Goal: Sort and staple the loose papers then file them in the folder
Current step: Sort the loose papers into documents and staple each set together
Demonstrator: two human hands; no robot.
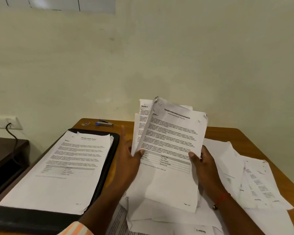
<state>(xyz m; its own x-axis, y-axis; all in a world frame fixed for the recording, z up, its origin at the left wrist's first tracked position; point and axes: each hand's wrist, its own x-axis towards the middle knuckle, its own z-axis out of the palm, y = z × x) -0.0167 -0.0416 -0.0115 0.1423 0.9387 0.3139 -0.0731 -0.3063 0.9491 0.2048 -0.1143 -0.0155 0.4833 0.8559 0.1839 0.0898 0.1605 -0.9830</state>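
Note:
I hold a sheaf of printed papers point(170, 150) upright over the table; the top sheet is headed "Sample Internship Documentation". My left hand point(127, 160) grips its left edge with the thumb on the front. My right hand point(202, 161) grips the right edge the same way. An open black folder point(107, 160) lies at the left with a stack of papers point(64, 167) in it, its top page headed "Sample Health Report". A blue and silver stapler point(104, 123) rests at the table's far edge. Loose papers point(255, 180) lie spread under and right of my hands.
The wooden table point(227, 133) stands against a pale wall. A small packet point(86, 123) lies left of the stapler. A dark lower surface point(5, 153) sits at the far left, below a wall socket point(5, 122) with a black cable plugged in.

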